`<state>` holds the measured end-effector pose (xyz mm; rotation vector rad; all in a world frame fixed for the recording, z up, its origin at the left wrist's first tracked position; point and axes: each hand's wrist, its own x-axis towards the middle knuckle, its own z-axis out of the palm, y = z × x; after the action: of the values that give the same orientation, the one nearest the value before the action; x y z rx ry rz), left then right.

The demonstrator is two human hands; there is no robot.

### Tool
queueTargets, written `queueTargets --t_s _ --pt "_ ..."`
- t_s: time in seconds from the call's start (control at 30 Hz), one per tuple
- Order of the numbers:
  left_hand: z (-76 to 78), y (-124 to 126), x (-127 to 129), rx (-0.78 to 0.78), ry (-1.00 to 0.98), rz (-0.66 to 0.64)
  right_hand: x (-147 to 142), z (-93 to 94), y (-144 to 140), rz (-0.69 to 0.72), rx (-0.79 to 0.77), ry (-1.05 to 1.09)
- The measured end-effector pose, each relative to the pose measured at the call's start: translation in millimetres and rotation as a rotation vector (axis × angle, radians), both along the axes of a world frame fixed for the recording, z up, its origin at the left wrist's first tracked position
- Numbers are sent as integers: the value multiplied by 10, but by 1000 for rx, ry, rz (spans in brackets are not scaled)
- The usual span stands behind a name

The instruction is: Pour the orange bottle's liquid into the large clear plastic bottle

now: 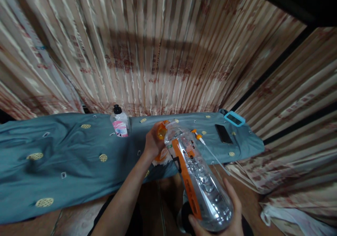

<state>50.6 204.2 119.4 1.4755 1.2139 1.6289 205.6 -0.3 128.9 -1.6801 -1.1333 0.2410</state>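
Two bottles (196,173) (119,125) — one phone (223,134)

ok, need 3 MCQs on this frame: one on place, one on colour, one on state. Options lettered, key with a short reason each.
1. Where does the dark phone lie?
A. on the teal cloth, near its right end
B. on the floor
C. beside the small pink-labelled bottle

2. What colour is the cap of the big clear bottle?
A. blue
B. orange
C. black

3. How is the big clear bottle held?
A. upright on the cloth
B. tilted, left hand at the cap, right hand under the base
C. lying untouched

Key: 1 A, the phone rests on the cloth by the blue-framed device. 2 B, the cap shows orange. 3 B, both hands grip it off the cloth.
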Motion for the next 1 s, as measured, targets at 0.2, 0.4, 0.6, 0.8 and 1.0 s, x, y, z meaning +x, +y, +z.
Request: queueTargets --t_s 0.2,0.4,0.6,0.8,1.0 --pt "-91 40 -28 24 4 4 88 -93 19 36 5 -21" --pt "-94 38 -36 7 15 -7 155 -92 37 72 -37 23" --pt "-34 22 -55 -27 80 26 229 -50 101 102 -53 98" --pt "-49 21 -54 -30 35 -2 252 -60 124 118 -39 89" --pt "-68 19 -54 -15 23 -2 255 -71 104 111 -76 104"
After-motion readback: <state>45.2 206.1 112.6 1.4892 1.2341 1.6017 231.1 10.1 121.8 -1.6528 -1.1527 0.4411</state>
